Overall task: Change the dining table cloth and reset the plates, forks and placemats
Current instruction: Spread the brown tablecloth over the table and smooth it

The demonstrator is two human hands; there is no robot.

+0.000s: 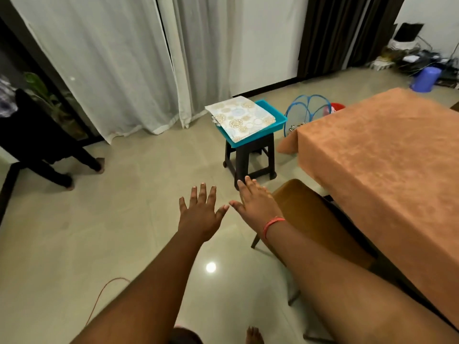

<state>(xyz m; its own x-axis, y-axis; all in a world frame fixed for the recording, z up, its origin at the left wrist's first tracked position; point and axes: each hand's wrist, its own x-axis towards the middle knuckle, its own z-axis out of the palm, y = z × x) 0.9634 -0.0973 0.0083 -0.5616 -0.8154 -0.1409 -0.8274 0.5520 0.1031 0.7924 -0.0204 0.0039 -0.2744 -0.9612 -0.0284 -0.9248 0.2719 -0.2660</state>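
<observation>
The placemat (242,119) lies in the tray (278,120) on the stool (250,157), left of the table (387,155), with the chair (310,214) nearer.

Glossy beige tile floor (104,234), with a bright ceiling-light glare spot (210,267) bouncing off it. Sheer white curtains (111,65) down to the tiles along the far wall, darker brown drapes (330,33) off to the right. Small dark plastic stool (250,157) out in the open floor. Wooden chair (310,214) tucked beside the table. Cluttered cables and a purple bucket (424,79) in the far right corner. Thin orange cord (104,294) snaking across the tiles.
</observation>
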